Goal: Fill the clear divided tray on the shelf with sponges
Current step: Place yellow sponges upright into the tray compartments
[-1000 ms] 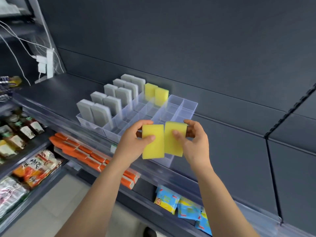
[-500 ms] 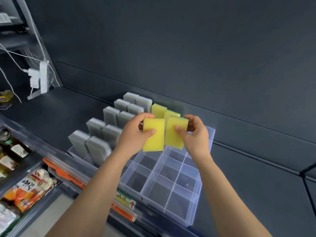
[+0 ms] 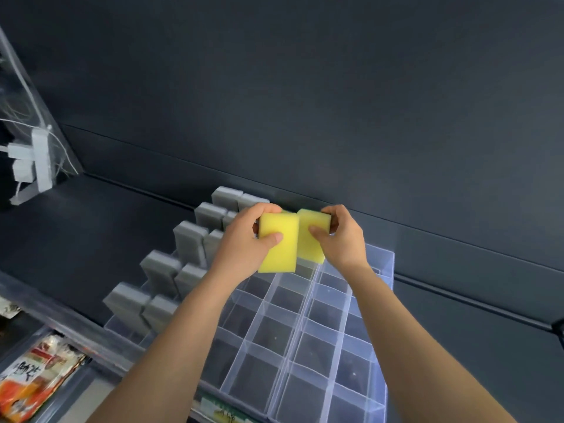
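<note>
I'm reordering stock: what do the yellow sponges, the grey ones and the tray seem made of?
The yellow sponges: likely soft foam, matte, evenly coloured with slightly rounded edges. The grey sponges: probably similar foam, matte, though blurred. The tray: clear rigid plastic, glossy; the shelf shows through its thin walls.

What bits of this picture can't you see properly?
Head view only.
- Back cells of the clear divided plastic tray: hidden by the left hand gripping one yellow rectangular sponge and the right hand gripping another yellow sponge.
- Tray's near end: cut off by the bottom edge.
- Orange printed snack packet, bottom left: blurred, lettering unreadable.
- Grey block sponges: motion-blurred.
</note>
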Available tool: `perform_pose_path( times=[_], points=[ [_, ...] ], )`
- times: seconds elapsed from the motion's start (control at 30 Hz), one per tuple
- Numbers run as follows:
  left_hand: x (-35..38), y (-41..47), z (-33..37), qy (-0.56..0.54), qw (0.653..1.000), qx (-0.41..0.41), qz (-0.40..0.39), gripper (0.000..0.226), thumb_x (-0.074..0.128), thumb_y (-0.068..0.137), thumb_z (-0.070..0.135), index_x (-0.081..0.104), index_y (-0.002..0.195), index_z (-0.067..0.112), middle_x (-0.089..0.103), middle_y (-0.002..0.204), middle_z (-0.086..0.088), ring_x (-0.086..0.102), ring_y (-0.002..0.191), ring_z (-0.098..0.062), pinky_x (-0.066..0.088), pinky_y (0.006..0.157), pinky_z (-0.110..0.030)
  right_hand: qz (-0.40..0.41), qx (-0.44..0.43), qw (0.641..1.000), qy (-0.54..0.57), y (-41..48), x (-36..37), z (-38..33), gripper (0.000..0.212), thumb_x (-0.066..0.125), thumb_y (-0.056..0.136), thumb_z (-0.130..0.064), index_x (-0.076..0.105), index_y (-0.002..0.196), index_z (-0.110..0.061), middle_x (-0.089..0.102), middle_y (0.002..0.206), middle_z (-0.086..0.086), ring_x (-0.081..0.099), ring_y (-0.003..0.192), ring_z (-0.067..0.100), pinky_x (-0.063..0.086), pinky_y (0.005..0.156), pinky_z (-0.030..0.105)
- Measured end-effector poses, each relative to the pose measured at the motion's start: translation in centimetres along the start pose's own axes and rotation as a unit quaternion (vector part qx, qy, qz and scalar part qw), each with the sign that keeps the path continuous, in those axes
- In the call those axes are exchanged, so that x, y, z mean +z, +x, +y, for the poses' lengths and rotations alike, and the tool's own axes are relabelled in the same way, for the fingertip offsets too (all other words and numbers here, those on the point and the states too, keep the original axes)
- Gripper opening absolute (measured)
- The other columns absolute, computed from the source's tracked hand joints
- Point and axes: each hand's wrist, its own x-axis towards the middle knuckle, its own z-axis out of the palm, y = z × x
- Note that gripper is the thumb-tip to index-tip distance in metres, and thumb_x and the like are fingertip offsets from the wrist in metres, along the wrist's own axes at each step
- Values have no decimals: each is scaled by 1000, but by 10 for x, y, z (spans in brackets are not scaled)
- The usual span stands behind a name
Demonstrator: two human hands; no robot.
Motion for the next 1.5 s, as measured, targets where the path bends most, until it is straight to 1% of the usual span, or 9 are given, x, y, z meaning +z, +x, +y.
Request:
perform_pose_path(
  times=[0.13,0.27,0.43,0.63,0.9,1.0,1.2,1.37,1.5],
  points=[
    [-5,9,-2,9,1000,5,-9,37,67,83,13,58,111,36,58,107,8,55,92,-13,46,75,-24,24,4,1000,-20,10,4,2,30,67,86,-17,53,112,-14,50,77,-8,49,77,18,40,69,29],
    [-8,15,-6,-2,1000,3,-12,38,67,83,14,58,110,38,58,110,7,55,96,-16,49,83,-37,62,-27,997,-34,8,9,7,28,64,88,-13,51,112,-13,52,92,-4,49,84,18,38,72,28],
    [-9,20,-6,-8,1000,14,-8,37,67,82,11,59,108,36,59,109,6,55,94,-15,49,83,-37,37,-84,992,-84,2,17,14,29,66,86,-14,52,111,-15,56,100,-3,50,86,18,41,72,29],
    [-8,22,-6,-5,1000,15,-10,36,67,83,14,57,107,39,57,109,6,54,94,-16,49,82,-37,4,-53,990,-128,9,13,10,31,66,86,-18,51,113,-15,55,98,-1,48,79,18,33,68,25],
    [-10,25,-7,1,1000,30,3,37,66,82,11,57,106,37,58,108,6,54,94,-18,49,81,-39,23,-65,967,-245,-1,31,30,37,66,87,-23,59,123,-16,58,113,9,53,101,30,47,78,36],
    [-9,34,-3,18,999,44,9,41,65,81,8,53,108,36,55,107,10,55,95,-18,49,82,-39,44,-56,969,-236,-2,29,27,43,66,87,-22,53,129,-20,50,117,7,59,84,30,51,67,35],
    [4,56,4,128,988,88,-17,50,57,82,-2,53,118,33,46,112,14,47,91,-10,39,72,-26,87,-97,957,-258,-5,29,37,12,75,78,-12,74,91,-10,60,98,11,59,82,33,47,56,32],
    [16,71,-1,197,975,92,-56,48,48,78,-8,55,107,29,49,106,12,47,80,-14,36,57,-26,101,-104,957,-251,-2,30,37,12,77,77,-13,75,88,-8,60,95,10,57,84,31,49,55,32],
    [21,81,-9,225,969,69,-77,49,43,75,-12,54,102,27,52,107,7,50,84,-18,44,62,-35,102,-103,960,-238,-3,29,39,14,75,79,-14,74,93,-10,61,98,9,58,86,30,50,59,34]
  ],
)
